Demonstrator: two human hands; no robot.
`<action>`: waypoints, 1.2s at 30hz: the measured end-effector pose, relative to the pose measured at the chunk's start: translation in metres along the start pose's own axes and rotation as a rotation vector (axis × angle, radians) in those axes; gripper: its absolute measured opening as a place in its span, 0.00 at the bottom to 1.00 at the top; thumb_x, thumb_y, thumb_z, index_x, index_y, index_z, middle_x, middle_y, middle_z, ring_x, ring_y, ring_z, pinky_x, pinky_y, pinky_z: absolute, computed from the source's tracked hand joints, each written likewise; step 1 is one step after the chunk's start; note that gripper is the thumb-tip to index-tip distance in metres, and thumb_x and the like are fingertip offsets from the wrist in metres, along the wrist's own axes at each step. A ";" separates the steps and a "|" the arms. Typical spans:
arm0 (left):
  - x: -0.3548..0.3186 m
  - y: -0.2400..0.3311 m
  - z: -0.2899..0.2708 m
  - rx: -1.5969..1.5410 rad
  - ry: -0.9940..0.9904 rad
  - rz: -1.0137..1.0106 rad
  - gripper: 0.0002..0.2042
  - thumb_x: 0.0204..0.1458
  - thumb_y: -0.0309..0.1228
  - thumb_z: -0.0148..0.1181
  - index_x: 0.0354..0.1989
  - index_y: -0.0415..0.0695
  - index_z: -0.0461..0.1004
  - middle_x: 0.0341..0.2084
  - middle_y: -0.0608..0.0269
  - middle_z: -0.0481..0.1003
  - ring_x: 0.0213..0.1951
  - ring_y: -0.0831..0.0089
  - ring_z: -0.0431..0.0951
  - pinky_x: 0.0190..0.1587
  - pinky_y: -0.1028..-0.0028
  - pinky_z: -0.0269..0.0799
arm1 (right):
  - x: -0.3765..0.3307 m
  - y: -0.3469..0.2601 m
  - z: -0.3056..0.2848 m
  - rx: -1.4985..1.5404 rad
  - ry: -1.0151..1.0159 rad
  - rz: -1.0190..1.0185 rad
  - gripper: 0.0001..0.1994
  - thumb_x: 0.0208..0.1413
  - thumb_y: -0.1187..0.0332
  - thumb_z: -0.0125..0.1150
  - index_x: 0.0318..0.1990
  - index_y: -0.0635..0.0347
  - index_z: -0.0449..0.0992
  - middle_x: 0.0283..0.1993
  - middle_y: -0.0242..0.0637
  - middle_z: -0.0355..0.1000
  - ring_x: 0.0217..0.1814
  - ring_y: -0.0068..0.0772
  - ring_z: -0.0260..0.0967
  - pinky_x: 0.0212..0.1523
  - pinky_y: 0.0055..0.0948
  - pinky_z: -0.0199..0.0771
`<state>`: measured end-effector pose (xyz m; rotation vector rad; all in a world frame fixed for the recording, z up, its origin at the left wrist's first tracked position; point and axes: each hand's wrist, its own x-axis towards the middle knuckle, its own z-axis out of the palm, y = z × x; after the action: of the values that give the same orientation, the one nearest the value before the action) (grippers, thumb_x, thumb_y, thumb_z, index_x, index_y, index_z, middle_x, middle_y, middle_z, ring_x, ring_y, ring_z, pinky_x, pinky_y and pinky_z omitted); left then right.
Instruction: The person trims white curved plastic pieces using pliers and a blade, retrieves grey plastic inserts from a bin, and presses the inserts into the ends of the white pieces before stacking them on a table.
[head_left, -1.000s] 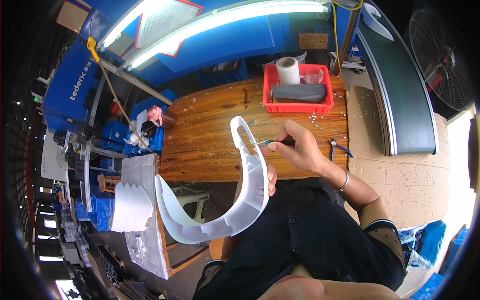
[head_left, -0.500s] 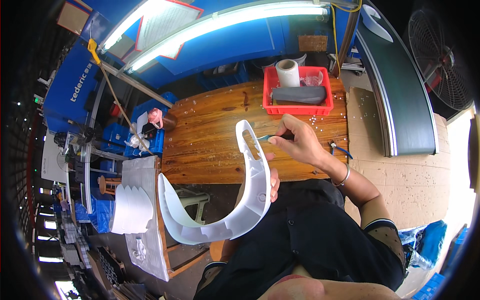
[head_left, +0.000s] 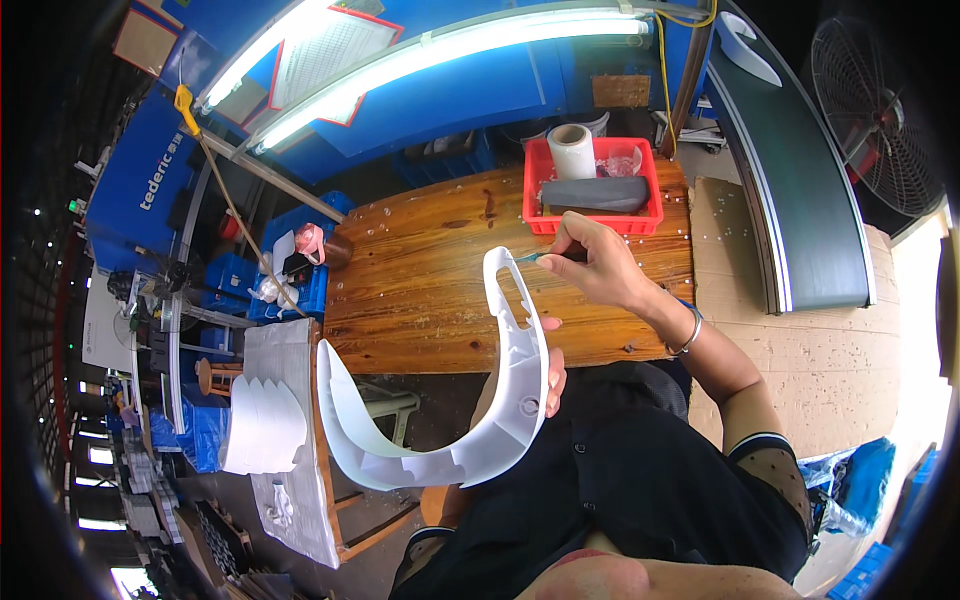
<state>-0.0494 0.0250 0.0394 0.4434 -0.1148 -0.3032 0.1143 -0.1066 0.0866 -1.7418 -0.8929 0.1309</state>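
Note:
A large curved white plastic part (head_left: 490,440) hangs in front of my body, its slotted end upright and its other end sweeping round to the left. My left hand (head_left: 554,375) is closed around its right side, the fingers showing at the outer edge and the rest hidden behind the plastic. My right hand (head_left: 595,262) pinches a small thin-bladed knife (head_left: 529,258), most of its handle hidden in the fingers. The knife's tip meets the top of the slotted end, by the upper end of the long opening.
The wooden table (head_left: 420,300) carries a red bin (head_left: 593,224) with a white roll and a dark grey block. A conveyor (head_left: 800,180) bearing a white part (head_left: 748,50) runs at right. At left are stacked white parts (head_left: 265,425) and a blue crate (head_left: 315,290).
My right hand and the knife have moved up and slightly right, from the slot's inner edge to its upper end. The white part's slotted end has shifted slightly right.

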 end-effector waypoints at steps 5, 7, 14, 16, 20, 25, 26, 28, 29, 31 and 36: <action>0.000 -0.001 0.000 -0.095 -0.110 -0.016 0.29 0.56 0.43 0.49 0.63 0.48 0.49 0.29 0.49 0.67 0.26 0.58 0.73 0.25 0.66 0.74 | 0.003 0.001 0.000 0.025 -0.013 0.014 0.11 0.50 0.71 0.63 0.27 0.63 0.65 0.21 0.29 0.62 0.23 0.13 0.56 0.23 0.20 0.59; 0.000 0.000 0.011 0.047 0.059 -0.013 0.23 0.59 0.39 0.44 0.61 0.46 0.52 0.22 0.55 0.64 0.18 0.66 0.69 0.17 0.71 0.68 | 0.007 0.003 0.001 0.011 -0.019 0.044 0.11 0.50 0.71 0.63 0.27 0.63 0.65 0.20 0.28 0.62 0.23 0.13 0.56 0.23 0.20 0.59; -0.001 0.000 0.003 0.038 -0.013 0.046 0.26 0.56 0.34 0.51 0.61 0.46 0.52 0.24 0.55 0.65 0.20 0.66 0.70 0.18 0.73 0.69 | 0.025 0.033 0.001 0.232 0.197 0.110 0.11 0.52 0.69 0.62 0.26 0.62 0.65 0.20 0.27 0.64 0.24 0.13 0.59 0.24 0.19 0.60; -0.003 0.004 0.009 0.088 0.009 0.063 0.25 0.56 0.35 0.50 0.61 0.47 0.52 0.23 0.56 0.65 0.19 0.67 0.70 0.17 0.73 0.69 | 0.013 0.024 -0.002 0.333 0.052 0.079 0.11 0.53 0.69 0.61 0.27 0.61 0.65 0.21 0.25 0.64 0.24 0.10 0.58 0.24 0.16 0.59; -0.003 0.005 0.019 0.165 0.116 0.062 0.23 0.58 0.38 0.47 0.60 0.47 0.54 0.21 0.58 0.64 0.17 0.69 0.68 0.15 0.75 0.66 | -0.006 0.013 0.007 0.420 -0.005 0.011 0.11 0.53 0.69 0.62 0.28 0.61 0.64 0.22 0.24 0.63 0.25 0.09 0.58 0.24 0.15 0.59; -0.001 0.005 0.008 0.052 0.002 0.055 0.26 0.57 0.42 0.47 0.62 0.47 0.51 0.24 0.53 0.65 0.21 0.65 0.71 0.20 0.71 0.71 | -0.013 0.008 0.010 0.436 -0.048 0.081 0.09 0.53 0.72 0.60 0.29 0.61 0.64 0.28 0.23 0.60 0.28 0.09 0.56 0.28 0.13 0.59; -0.001 0.005 0.006 -0.027 -0.095 0.047 0.30 0.55 0.44 0.50 0.63 0.46 0.49 0.27 0.50 0.66 0.24 0.60 0.73 0.24 0.67 0.75 | -0.013 0.009 0.011 0.432 -0.047 0.083 0.10 0.53 0.72 0.61 0.29 0.61 0.64 0.28 0.23 0.60 0.29 0.09 0.56 0.28 0.14 0.59; -0.002 0.006 0.004 -0.030 -0.111 0.030 0.30 0.55 0.45 0.50 0.63 0.47 0.49 0.28 0.50 0.66 0.26 0.60 0.73 0.25 0.67 0.75 | -0.013 0.010 0.013 0.429 -0.046 0.084 0.10 0.53 0.72 0.61 0.29 0.61 0.64 0.27 0.23 0.60 0.29 0.09 0.57 0.28 0.14 0.60; -0.003 0.007 0.004 -0.033 -0.127 0.014 0.30 0.55 0.45 0.50 0.63 0.47 0.49 0.29 0.49 0.66 0.27 0.59 0.73 0.27 0.66 0.75 | -0.013 0.011 0.014 0.412 -0.051 0.086 0.10 0.53 0.72 0.61 0.29 0.61 0.64 0.27 0.24 0.61 0.29 0.09 0.57 0.28 0.14 0.60; -0.001 0.006 0.000 -0.044 -0.140 0.006 0.30 0.55 0.45 0.50 0.63 0.47 0.49 0.29 0.49 0.66 0.28 0.59 0.73 0.28 0.66 0.75 | -0.013 0.013 0.013 0.393 -0.049 0.091 0.10 0.53 0.71 0.61 0.29 0.61 0.64 0.27 0.24 0.61 0.29 0.09 0.58 0.28 0.14 0.61; -0.003 0.004 0.022 0.114 0.077 0.047 0.23 0.58 0.37 0.46 0.61 0.48 0.53 0.22 0.57 0.64 0.18 0.68 0.69 0.16 0.74 0.67 | -0.008 0.011 0.014 0.327 -0.044 0.052 0.10 0.53 0.72 0.61 0.29 0.61 0.64 0.26 0.25 0.62 0.29 0.10 0.59 0.28 0.14 0.62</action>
<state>-0.0547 0.0206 0.0611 0.5642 -0.0673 -0.2336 0.1066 -0.1022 0.0695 -1.4616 -0.8080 0.3324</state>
